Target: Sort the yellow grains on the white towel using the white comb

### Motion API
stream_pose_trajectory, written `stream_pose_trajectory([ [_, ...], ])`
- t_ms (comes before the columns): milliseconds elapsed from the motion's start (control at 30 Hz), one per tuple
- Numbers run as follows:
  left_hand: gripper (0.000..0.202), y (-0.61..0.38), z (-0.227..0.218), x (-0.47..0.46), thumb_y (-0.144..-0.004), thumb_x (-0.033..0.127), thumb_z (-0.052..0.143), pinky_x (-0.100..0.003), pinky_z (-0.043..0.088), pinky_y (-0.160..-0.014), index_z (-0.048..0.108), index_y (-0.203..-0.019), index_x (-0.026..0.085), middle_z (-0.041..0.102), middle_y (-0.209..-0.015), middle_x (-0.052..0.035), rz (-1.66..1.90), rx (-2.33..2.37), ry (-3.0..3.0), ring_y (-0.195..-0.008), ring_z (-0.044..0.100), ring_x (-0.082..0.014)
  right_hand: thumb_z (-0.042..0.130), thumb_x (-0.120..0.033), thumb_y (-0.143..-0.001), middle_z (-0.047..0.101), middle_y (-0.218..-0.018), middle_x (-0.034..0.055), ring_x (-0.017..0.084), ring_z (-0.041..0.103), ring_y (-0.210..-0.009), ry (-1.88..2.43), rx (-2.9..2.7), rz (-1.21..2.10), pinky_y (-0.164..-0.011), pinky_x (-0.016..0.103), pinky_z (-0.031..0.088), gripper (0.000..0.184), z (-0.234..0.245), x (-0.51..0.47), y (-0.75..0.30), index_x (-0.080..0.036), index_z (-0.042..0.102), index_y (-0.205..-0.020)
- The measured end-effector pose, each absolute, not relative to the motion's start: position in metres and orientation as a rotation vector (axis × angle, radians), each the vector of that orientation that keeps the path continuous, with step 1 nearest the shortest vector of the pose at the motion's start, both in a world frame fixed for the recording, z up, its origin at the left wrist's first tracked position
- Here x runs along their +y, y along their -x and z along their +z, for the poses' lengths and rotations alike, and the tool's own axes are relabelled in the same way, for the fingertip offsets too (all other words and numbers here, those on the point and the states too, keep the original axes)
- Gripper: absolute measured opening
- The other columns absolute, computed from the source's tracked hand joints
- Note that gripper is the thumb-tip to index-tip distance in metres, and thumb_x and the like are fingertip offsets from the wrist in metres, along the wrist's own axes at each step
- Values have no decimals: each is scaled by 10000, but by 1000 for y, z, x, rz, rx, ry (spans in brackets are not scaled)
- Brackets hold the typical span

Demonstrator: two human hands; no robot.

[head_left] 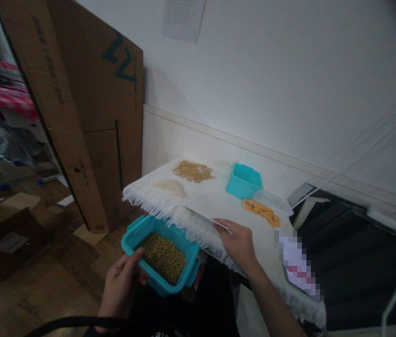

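Two bare hands (pixel 118 285) at seven and five o'clock, two blue tubs (pixel 242 188) at seven and three, two bean piles (pixel 193 172) in the middle and at seven, one pale grain heap (pixel 170 188) at eight, one orange cloth (pixel 261 213) at four, one big cardboard box (pixel 97 105) at ten

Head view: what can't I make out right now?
In the head view:
Floor of the held tub: hidden under beans.
Left hand: some fingers hidden by the tub.
Wall sheet: top cut off by the frame edge, print too blurred.
Pixelated item: surface masked by blocks.

Blurred paper sheet (pixel 183 19), partly beyond the top edge
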State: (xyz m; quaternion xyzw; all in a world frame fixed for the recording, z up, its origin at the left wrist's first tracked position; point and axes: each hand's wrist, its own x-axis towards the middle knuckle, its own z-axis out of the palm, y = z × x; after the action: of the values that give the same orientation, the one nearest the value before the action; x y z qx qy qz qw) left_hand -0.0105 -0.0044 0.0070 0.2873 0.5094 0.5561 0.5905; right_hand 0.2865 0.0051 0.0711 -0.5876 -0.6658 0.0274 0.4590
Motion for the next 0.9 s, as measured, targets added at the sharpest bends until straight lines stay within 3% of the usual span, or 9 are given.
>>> stream_pose_trajectory([
  [267, 492, 6, 22, -7, -548, 603, 865, -240, 360, -412, 590, -484, 200, 540, -391, 17, 1266, 1227, -614, -377, 469, -101, 555, -130, -888, 819, -1056, 13, 233, 801, -947, 1251, -1827, 17, -893, 391, 656, 411, 70, -23, -250, -349, 820, -1114],
  [467, 532, 10, 10, -6, -590, 651, 862, -221, 397, -431, 623, -522, 180, 581, -433, 6, 1250, 1190, -659, -407, 500, -101, 619, -248, -933, 834, -936, 24, 215, 802, -824, 1289, -1698, 34, -778, 311, 639, 229, 85, -26, -250, -272, 839, -990],
  [600, 515, 11, 1, -4, -610, 625, 871, -217, 398, -424, 630, -529, 177, 578, -442, 12, 1275, 1169, -656, -407, 498, -99, 656, -419, -914, 795, -754, 39, 210, 718, -631, 1563, -1453, -98, -602, 284, 534, 279, 100, 11, -288, -197, 826, -913],
  [700, 469, 11, -5, -3, -639, 581, 878, -218, 419, -432, 649, -556, 180, 600, -469, 13, 1293, 1129, -598, -422, 514, -107, 658, -394, -866, 744, -661, 54, 223, 664, -613, 1785, -1372, -215, -597, 294, 447, 294, 106, 54, -324, -147, 818, -879],
  [900, 420, 16, -16, 1, -649, 521, 899, -213, 431, -420, 653, -567, 190, 604, -479, 25, 1283, 1098, -523, -421, 537, -113, 632, -368, -880, 766, -758, 77, 235, 659, -709, 2050, -1365, -271, -622, 289, 358, 283, 97, 110, -359, -159, 815, -928],
])
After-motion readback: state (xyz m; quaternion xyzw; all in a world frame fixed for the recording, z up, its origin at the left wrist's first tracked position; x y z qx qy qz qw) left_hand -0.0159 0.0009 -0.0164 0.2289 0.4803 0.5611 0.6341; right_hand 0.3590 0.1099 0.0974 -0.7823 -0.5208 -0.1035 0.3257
